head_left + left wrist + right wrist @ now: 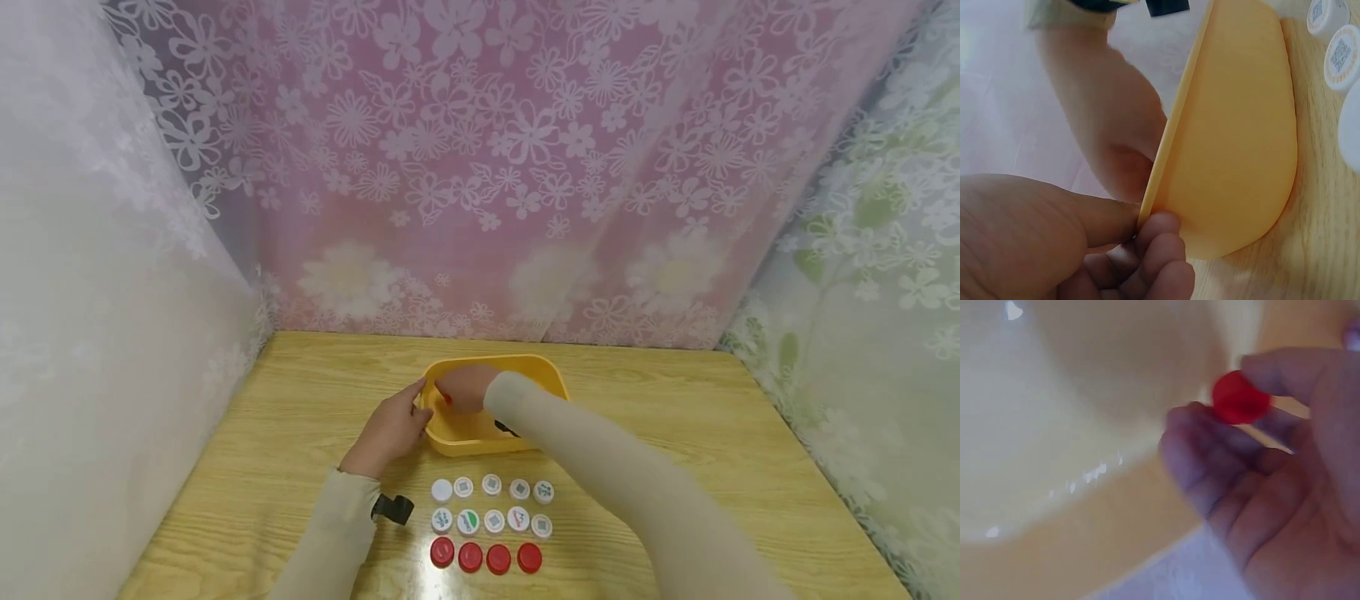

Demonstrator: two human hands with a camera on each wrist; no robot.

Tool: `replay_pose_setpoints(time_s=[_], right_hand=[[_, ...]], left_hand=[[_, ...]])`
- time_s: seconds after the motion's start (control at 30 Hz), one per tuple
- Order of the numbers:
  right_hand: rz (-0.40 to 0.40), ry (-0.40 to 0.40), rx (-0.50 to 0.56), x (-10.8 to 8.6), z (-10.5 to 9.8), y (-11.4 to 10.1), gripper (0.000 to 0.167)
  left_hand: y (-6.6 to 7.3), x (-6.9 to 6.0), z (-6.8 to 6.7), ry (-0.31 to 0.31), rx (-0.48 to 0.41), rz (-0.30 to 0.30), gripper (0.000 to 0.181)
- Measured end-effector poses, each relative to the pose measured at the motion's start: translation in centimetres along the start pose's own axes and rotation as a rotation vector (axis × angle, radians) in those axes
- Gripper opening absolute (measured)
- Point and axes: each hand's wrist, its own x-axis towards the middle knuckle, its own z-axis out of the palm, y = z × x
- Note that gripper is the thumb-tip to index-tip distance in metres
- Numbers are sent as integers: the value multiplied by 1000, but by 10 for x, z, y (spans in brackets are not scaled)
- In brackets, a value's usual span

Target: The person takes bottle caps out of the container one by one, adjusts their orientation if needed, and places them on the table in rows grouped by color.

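Note:
My left hand (388, 432) pinches the left rim of a yellow plastic tub (487, 446); the left wrist view shows the thumb on one side of the tub wall (1235, 125) and curled fingers on the other. Inside the tub, toward its left end, is my right hand (467, 388). It holds a red bottle cap (1241, 398) between thumb and fingers, blurred in the right wrist view. From the head, only a small bit of that red cap (447, 400) shows beside the fingers.
In front of the tub, bottle caps lie in three rows on the wooden table (315, 392). White caps (492, 484) fill the two rows nearer the tub, and red caps (470, 557) form the nearest row. Floral curtains (480, 167) hang behind and at both sides.

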Motion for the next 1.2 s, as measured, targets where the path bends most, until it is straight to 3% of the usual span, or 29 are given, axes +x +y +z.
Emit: replay_pose_setpoints(time_s=[0.17, 0.33, 0.47, 0.63, 0.77, 0.9, 1.1, 1.2], right_hand=[[-129, 184, 87, -54, -17, -4, 19], [-195, 342, 166, -119, -4, -14, 30], [-204, 362, 244, -168, 18, -18, 40], [-257, 383, 333, -213, 50, -20, 32], [-273, 425, 367, -233, 76, -23, 28], [-245, 407, 374, -243, 100, -26, 27], [-287, 463, 207, -240, 121, -25, 22], [-282, 461, 212, -236, 124, -23, 20]], left_hand=[[-3, 0, -1, -4, -8, -16, 62], [-7, -2, -6, 6, 5, -30, 62], [-10, -4, -12, 11, 9, -33, 62], [-13, -3, -14, -3, -1, -36, 63], [-14, -4, -16, 3, 5, -37, 63], [-12, -4, -17, 10, 12, -40, 62], [-8, -1, -18, 8, -9, -62, 63], [-8, 0, -18, 6, -11, -67, 64]])
